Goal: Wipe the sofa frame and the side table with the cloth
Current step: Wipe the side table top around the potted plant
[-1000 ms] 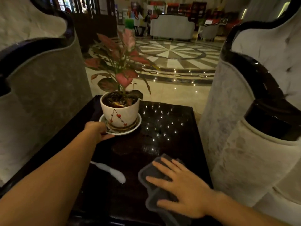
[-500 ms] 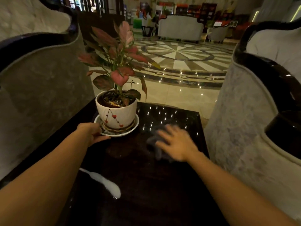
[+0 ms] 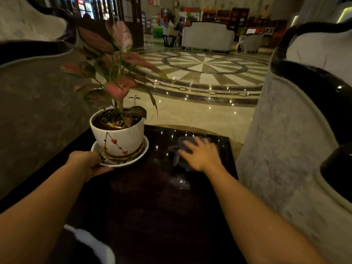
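With our left hand (image 3: 85, 161) gripping the saucer (image 3: 122, 162), our flat, open right hand (image 3: 202, 156) should press the cloth (image 3: 185, 144) evenly across the bench (image 3: 152, 206).

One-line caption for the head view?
Right hand presses the cloth flat on the dark side table; left hand grips the plant saucer.

hotel lobby: inlaid marble floor (image 3: 205, 67), scattered sofas (image 3: 207, 36).
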A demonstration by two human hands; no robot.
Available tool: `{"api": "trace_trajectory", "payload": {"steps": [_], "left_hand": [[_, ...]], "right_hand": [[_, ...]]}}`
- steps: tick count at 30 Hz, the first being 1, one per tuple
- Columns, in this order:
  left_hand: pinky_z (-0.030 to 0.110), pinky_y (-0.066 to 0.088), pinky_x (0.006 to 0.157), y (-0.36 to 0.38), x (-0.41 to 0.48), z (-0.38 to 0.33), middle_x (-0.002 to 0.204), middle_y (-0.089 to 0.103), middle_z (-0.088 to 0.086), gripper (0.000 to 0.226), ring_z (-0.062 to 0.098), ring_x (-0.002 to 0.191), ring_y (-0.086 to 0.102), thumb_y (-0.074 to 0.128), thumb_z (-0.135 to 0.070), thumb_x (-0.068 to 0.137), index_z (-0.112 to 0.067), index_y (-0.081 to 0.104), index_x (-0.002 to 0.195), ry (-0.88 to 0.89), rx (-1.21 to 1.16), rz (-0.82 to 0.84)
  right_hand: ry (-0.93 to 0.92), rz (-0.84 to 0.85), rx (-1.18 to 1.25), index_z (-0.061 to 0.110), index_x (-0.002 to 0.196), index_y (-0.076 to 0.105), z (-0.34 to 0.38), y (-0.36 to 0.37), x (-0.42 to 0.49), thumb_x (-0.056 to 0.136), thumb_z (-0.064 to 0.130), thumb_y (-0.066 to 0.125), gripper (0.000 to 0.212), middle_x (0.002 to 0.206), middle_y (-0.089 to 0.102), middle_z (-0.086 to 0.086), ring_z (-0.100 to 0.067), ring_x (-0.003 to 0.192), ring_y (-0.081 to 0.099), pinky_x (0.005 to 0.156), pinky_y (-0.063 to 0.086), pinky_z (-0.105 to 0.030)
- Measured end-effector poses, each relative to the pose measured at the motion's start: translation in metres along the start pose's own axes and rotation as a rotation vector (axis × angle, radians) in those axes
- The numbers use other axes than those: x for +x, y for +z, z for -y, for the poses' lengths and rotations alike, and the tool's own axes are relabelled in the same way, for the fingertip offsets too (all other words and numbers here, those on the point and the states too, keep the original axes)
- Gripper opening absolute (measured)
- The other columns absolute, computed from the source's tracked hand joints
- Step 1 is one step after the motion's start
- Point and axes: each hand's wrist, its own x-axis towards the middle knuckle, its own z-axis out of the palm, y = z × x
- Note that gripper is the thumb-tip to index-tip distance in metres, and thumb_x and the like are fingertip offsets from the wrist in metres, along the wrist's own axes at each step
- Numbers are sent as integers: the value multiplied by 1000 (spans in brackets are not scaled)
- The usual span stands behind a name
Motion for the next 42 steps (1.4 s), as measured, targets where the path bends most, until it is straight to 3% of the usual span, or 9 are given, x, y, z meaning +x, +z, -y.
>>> {"api": "trace_trajectory", "payload": {"steps": [2,4,10,16,23,26,29,36,42], "left_hand": [[37,51,31,3,0,4,131,55,26,42,41,104,65,56,11,90,1,51,130,9,-24,-8],[38,50,30,3,3,4,132,54,26,43,42,107,64,55,12,89,2,49,131,19,-59,-12],[41,54,35,0,5,-1,130,58,25,38,36,95,64,53,6,94,1,52,131,-9,-16,4],[32,50,29,1,0,7,111,61,25,34,33,71,64,55,5,94,3,54,127,-36,-39,-5],[40,57,47,9,-28,4,130,52,26,50,44,107,62,53,12,91,0,41,138,-82,-198,-28],[45,60,77,6,-46,13,139,46,30,62,47,113,59,52,19,87,-1,35,143,-72,-242,-33],[28,57,52,10,-62,30,130,58,27,46,35,101,67,52,13,89,6,48,134,98,-130,48],[55,58,81,34,-88,41,98,50,22,49,33,26,54,41,7,96,-2,32,144,67,-125,136],[27,51,35,56,-113,50,100,50,22,45,42,64,71,48,3,95,-6,39,138,71,16,256]], "right_hand": [[486,19,50,36,158,16,-13,-6,17,92,73,19,75,167,3,-14,-48,149,4,118,6,-59],[617,26,48,32,159,13,1,-1,30,91,72,16,78,166,0,-19,-53,147,1,116,4,-63],[-315,82,11,54,150,21,35,6,45,82,85,15,75,167,10,5,-28,153,5,120,5,-51],[571,17,-3,27,158,16,-13,-10,46,93,71,15,79,165,6,-22,-55,146,4,117,7,-64],[-258,97,13,54,151,10,44,18,-21,81,88,11,79,168,3,2,-38,152,-7,118,-6,-54],[16,51,23,52,152,11,9,14,-59,79,88,8,81,168,4,1,-39,152,-4,119,-3,-55],[262,72,20,48,155,8,0,6,-97,82,84,7,81,168,-1,-4,-44,150,-6,119,-2,-57],[96,62,42,55,152,0,44,18,-205,75,88,-2,84,168,-3,-1,-39,151,-10,119,-9,-54],[66,14,46,58,150,-3,66,26,-290,69,92,-13,88,168,-2,2,-35,151,-12,119,-9,-52]]}}
